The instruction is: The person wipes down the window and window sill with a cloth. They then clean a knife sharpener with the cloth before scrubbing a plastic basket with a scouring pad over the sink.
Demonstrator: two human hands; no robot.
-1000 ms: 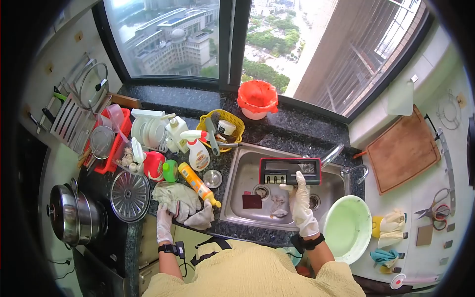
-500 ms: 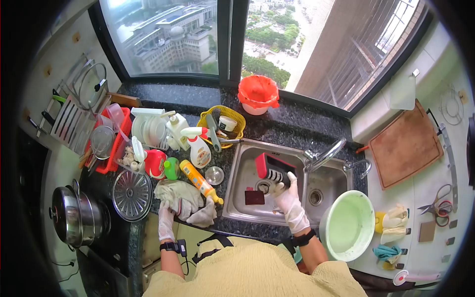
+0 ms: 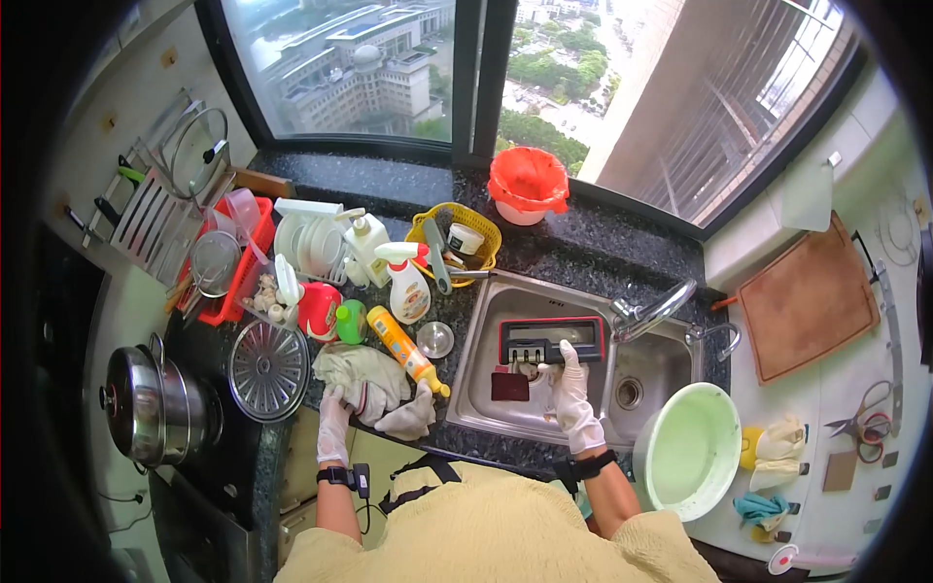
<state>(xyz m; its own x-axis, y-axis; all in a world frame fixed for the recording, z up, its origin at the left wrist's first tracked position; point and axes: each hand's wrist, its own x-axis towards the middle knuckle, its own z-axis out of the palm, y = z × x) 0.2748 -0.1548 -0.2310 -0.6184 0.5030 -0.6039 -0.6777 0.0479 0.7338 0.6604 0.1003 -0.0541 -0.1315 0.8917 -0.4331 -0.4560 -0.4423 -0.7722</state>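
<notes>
A black knife sharpener (image 3: 551, 340) with a red edge and several slots is held level above the left sink basin. My right hand (image 3: 570, 400), in a pale disposable glove, is closed around its near side, with the thumb on top. Below it, a dark red-brown square pad (image 3: 510, 385) lies in the basin. My left hand (image 3: 333, 426), gloved too, is at the counter's front edge with its fingers on a crumpled whitish cloth (image 3: 362, 374); the fingertips are partly hidden in the folds. A grey rag (image 3: 408, 416) lies beside that cloth.
The double sink (image 3: 473, 394) has a faucet (image 3: 656, 309) at its back. A pale green basin (image 3: 691, 447) stands at right. An orange bottle (image 3: 403, 347), spray bottles, a yellow basket (image 3: 498, 236) and a round metal rack (image 3: 269, 371) crowd the left counter.
My right hand has turned the knife sharpener from a tilted position to level, its long side now facing me. My left hand stays at the cloth. The view has shifted slightly.
</notes>
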